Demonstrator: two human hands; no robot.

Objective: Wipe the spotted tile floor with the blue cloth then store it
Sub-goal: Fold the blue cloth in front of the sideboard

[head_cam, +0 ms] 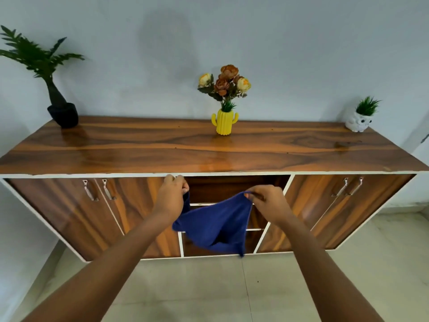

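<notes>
My left hand pinches one upper corner of the blue cloth, fingers curled tight around the fabric. My right hand pinches the opposite upper corner the same way. Between the two hands the cloth's top edge runs left to right with a shallow sag, and the rest hangs down to a point below.

The cloth hangs in front of the middle section of the wooden sideboard, directly before its open shelf, which sits just under the sideboard's top. Both hands are level with that opening, the left one nearer its left edge, the right one in front of its right half. I judge the cloth must go forward, away from me, to be stored there.

Counted: one cloth, two hands, four metal door handles on the sideboard, two left of the shelf and two right. On the sideboard's top stand three items: a dark potted plant at the left end, a yellow cactus vase of flowers in the middle, a white owl planter at the right end. Pale floor tiles lie below the sideboard.
</notes>
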